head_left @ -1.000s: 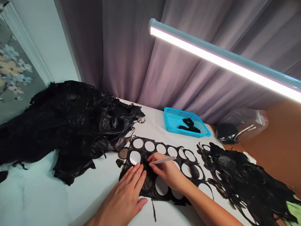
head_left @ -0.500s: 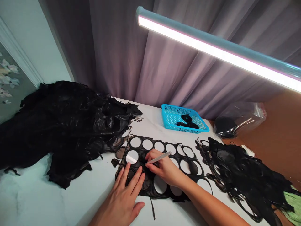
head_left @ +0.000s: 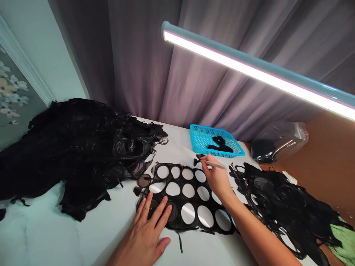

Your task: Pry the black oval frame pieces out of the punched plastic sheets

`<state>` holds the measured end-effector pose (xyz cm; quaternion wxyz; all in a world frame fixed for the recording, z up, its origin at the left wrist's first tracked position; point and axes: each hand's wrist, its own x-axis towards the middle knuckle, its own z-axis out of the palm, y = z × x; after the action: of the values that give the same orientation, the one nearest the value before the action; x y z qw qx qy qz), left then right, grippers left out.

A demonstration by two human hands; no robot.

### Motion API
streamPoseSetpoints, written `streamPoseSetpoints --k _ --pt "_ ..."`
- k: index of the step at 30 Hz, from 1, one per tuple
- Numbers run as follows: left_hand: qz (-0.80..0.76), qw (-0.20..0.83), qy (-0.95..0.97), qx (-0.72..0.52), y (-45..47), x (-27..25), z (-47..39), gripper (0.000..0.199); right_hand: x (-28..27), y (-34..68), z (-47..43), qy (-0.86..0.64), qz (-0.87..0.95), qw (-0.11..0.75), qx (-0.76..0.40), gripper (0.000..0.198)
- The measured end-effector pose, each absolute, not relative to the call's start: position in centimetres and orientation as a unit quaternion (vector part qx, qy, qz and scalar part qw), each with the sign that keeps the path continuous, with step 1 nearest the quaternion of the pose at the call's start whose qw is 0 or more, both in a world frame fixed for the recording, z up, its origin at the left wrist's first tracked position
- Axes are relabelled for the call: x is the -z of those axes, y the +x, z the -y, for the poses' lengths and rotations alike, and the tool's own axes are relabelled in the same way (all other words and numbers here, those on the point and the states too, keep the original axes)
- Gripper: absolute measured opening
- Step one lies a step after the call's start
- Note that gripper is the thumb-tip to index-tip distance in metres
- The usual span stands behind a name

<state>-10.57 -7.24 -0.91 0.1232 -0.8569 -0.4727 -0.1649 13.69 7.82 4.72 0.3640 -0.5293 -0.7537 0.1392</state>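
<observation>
A thin black sheet [head_left: 180, 201] with rows of round holes lies on the white table, and the white surface shows through many holes. My left hand [head_left: 148, 227] rests flat on its near left corner, fingers spread. In my right hand [head_left: 217, 181] are slim silvery tweezers [head_left: 216, 164], pinched above the sheet's far edge. A small black piece [head_left: 196, 161] is at their tip, apart from the sheet; its exact shape is partly hidden by the fingers. My right forearm covers the sheet's right end.
A blue basket [head_left: 194, 142] with several black pieces stands behind the sheet. Heaps of black sheets [head_left: 77, 140] and holed scraps [head_left: 294, 199] lie left and right. A clear bag [head_left: 280, 140] sits at the back right. A lit tube lamp [head_left: 249, 68] hangs overhead.
My right hand has moved from the sheet's middle up and right towards the basket, with a black piece at the tweezers. More white holes show in the sheet. The left hand stays in place.
</observation>
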Motion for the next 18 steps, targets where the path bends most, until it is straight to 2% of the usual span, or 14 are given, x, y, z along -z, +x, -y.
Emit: streamPoseSetpoints --k 4,10,14,18 --pt "0.464 0.113 -0.863 0.166 -10.8 0.3 8.2 0.055 -5.7 13.7 -5.9 -0.51 0.768 0.35 -0.167 0.018" --pt "0.459 0.086 -0.87 0.158 -11.2 0.4 11.1 0.056 -3.5 9.9 0.6 -0.369 0.835 0.227 -0.339 0.011" --pt "0.47 0.07 -0.864 0.166 -11.0 0.4 11.5 0.05 -3.2 9.7 1.8 -0.342 0.822 0.22 -0.399 0.008" --pt "0.466 0.068 -0.864 0.178 -10.9 0.1 11.3 0.047 -3.5 10.0 1.7 -0.336 0.808 0.224 -0.428 0.014"
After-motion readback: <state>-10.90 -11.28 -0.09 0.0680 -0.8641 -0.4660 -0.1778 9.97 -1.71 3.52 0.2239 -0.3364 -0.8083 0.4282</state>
